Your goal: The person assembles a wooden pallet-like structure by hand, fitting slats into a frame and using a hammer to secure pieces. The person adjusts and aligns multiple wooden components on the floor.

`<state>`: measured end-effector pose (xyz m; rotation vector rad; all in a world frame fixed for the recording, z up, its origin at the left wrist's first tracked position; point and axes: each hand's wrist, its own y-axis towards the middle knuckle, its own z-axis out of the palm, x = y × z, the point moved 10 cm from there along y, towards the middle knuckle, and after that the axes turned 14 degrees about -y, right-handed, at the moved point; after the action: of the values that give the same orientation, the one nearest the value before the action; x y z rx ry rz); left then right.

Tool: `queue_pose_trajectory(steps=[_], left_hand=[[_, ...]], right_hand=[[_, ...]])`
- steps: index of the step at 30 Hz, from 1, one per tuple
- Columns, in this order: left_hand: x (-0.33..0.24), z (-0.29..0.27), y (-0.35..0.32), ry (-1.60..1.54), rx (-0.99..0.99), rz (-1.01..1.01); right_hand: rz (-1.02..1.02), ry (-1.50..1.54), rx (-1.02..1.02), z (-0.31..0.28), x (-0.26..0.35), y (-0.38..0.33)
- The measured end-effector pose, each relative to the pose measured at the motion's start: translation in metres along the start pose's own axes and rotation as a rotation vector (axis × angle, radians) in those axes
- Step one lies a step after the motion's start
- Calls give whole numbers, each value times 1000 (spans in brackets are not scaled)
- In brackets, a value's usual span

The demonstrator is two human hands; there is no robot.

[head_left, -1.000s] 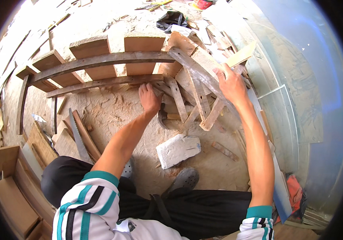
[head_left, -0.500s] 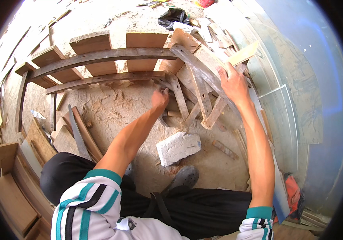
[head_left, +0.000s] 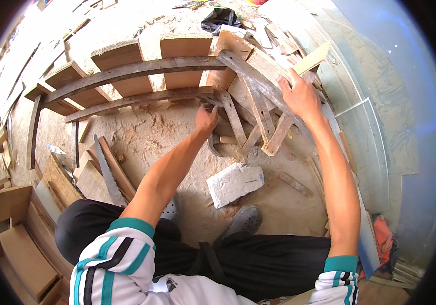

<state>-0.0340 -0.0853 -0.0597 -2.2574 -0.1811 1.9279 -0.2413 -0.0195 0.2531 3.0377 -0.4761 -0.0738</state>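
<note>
The right hand (head_left: pixel 303 96) has its grip closed over the upper edge of a curved wooden frame (head_left: pixel 126 73), fingers wrapped across a slanting slat (head_left: pixel 258 81). The left hand (head_left: pixel 206 119) reaches under the frame's lower rail (head_left: pixel 141 99), fingers curled at a short upright strut (head_left: pixel 233 117); whether it grasps anything cannot be told. The frame stands on the sawdust-covered floor (head_left: pixel 147 137). Nearer the knees lie a white block (head_left: pixel 235 183) and a handsaw (head_left: pixel 107 170).
</note>
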Motion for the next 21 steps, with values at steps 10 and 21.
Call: queue_pose_trajectory(steps=[10,21], left_hand=[[14,28,9,-79,277,-144],[16,-33,31,-12,237,5]], right_hand=[[44,-41,21,3,-5,0],[-63,-127,63,1,37,23]])
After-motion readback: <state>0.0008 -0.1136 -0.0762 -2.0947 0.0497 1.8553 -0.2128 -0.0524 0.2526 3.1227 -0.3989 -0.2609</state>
